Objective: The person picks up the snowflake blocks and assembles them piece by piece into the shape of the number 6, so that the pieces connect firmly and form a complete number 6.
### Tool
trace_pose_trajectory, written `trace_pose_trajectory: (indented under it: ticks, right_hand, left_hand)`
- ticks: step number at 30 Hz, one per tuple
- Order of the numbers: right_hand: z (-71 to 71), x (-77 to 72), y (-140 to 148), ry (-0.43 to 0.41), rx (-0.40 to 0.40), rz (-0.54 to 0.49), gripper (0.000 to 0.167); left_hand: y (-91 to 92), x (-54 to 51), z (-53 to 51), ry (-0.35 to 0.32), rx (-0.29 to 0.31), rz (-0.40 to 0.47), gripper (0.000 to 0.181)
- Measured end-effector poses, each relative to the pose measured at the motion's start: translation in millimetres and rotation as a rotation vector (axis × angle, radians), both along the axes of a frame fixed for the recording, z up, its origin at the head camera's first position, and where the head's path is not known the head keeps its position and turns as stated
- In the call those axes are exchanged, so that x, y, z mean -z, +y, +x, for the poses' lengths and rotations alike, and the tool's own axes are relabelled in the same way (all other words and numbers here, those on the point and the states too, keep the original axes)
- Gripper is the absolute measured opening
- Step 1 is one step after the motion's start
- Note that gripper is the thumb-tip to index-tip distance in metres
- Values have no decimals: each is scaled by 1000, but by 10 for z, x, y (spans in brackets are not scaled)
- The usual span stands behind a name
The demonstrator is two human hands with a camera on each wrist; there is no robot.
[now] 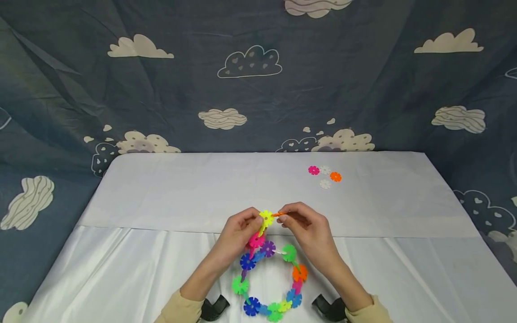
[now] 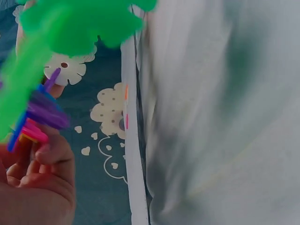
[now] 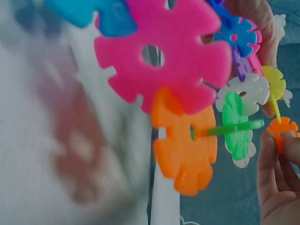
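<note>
A ring of notched flower-shaped plastic discs [image 1: 252, 306] in many colours hangs below both hands. From its upper left, a pink disc [image 1: 256, 241] and a yellow disc [image 1: 266, 218] lead upward. My left hand [image 1: 238, 231] pinches this part at the yellow disc. Between thumb and fingers, my right hand [image 1: 311, 229] pinches an orange disc [image 3: 282, 129], which meets the yellow one's edge. In the right wrist view, a large pink disc [image 3: 126, 61] and another orange disc [image 3: 185, 145] hang close to the camera. A blurred green disc [image 2: 84, 23] partly covers the left wrist view.
Loose discs lie toward the table's back: a pink one [image 1: 313, 170], an orange one [image 1: 335, 176] and two white ones [image 1: 325, 184]. White cloth covers the table [image 1: 181, 193]. Behind it hangs a dark cloud-patterned curtain [image 1: 250, 98]. Black straps [image 1: 215, 308] are at the wrists.
</note>
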State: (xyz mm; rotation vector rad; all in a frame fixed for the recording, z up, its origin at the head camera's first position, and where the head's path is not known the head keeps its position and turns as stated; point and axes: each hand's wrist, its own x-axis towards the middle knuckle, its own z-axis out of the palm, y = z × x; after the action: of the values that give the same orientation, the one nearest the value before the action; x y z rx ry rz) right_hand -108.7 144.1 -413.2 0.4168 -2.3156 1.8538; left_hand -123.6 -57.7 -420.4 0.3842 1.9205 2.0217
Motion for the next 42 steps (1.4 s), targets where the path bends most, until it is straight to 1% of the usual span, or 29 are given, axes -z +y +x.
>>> trace_pose_trajectory:
  ticks: [4,6,10,12,16,18,21,25,31,35,38,42]
  right_hand:
    - [-16,-2,30,22,-38,12,12]
    - [-19,-15,38,41,-53,26,12]
    - [-19,-21,34,66,-43,70,12]
    - [-20,-20,30,75,-28,89,13]
    - [-20,-6,17,81,-18,105,14]
    - [-21,5,12,77,-18,106,14]
    - [-24,28,7,67,-26,93,14]
    - [-29,53,-7,55,-28,67,12]
    - [-15,95,-34,24,8,42,9]
    - [8,126,-38,4,25,21,8]
    - [1,139,-40,-3,32,38,10]
    - [-34,148,-41,-31,28,109,17]
  left_hand:
    - [11,18,-4,9,16,39,20]
    - [13,17,-2,12,21,46,20]
    - [13,11,-4,22,28,45,19]
    - [5,9,-16,30,29,20,19]
    - [-28,-11,-43,33,19,-59,18]
    - [-42,-22,-54,25,14,-93,18]
    - [-57,-27,-60,11,13,-108,19]
    - [-64,-8,-61,7,9,-95,20]
    - [-43,47,-48,-8,-1,-51,21]
    - [-23,78,-41,-22,4,-48,22]
    - [-21,85,-54,-37,8,-61,22]
    - [-36,72,-82,-73,-20,-81,20]
